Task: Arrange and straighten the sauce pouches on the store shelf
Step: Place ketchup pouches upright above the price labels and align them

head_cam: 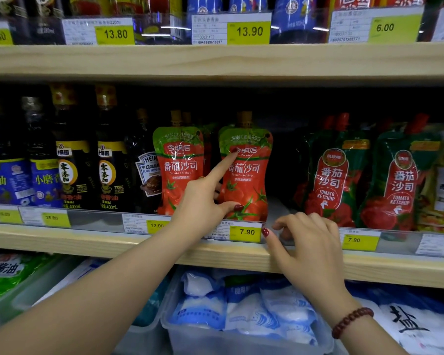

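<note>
Nearest, a clear plastic bin (168,329) of blue-and-white bags sat under the pale wooden shelf (87,242). The right hand (308,242), fingers loosely curled and grasping nothing, rested on the shelf's front rail beside a yellow price tag (246,231). The left hand (203,198) was released, with its straight forefinger pressing the upper front of a red-and-green spouted ketchup pouch (251,175) and its thumb touching the lower part. That pouch stood upright at the shelf's front, a matching pouch (177,165) just beside it and dark green ketchup pouches (331,175) farther right.
</note>
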Available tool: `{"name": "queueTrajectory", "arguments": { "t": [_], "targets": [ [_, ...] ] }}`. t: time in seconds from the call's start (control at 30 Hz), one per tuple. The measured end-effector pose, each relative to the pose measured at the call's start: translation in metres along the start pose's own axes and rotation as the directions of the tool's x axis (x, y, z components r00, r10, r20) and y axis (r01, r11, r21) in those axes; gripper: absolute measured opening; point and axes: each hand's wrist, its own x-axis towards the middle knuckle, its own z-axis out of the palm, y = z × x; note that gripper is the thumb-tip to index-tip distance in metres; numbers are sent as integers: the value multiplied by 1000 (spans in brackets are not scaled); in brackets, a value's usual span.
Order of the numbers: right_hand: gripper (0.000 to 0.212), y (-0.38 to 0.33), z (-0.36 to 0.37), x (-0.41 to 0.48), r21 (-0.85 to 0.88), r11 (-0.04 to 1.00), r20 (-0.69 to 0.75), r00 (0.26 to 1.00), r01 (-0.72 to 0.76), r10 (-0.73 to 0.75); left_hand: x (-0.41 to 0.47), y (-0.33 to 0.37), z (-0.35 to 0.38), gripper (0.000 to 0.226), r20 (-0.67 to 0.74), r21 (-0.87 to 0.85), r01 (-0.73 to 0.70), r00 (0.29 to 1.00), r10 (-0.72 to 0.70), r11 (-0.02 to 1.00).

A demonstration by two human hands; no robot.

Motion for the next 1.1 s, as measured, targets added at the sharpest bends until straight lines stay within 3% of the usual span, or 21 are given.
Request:
{"name": "queueTrajectory", "arguments": {
  "t": [0.5,0.63,0.8,0.93,1.0,1.1],
  "targets": [
    [14,0,-5,0,10,1000,60,998,-6,5,-7,2,-5,98,29,-33,10,1000,-9,999],
    [14,1,-7,1,19,1000,93,996,7,-8,-15,0,-18,83,-41,-114,19,999,-24,993],
    [15,-5,-17,11,81,996,128,991,-48,38,-20,-3,-57,44,-140,-177,34,988,-59,984],
    [16,-40,-26,36,121,989,98,990,86,-98,-15,-8,-90,24,-224,-180,84,967,-124,980],
    [23,-61,-25,51,220,971,121,985,96,-125,-13,-13,-102,21,-271,-208,147,941,-202,967],
    [38,-92,-17,69,411,912,185,980,-17,-66,-19,-20,-104,25,-322,-271,231,893,-315,934]
  ]
}}
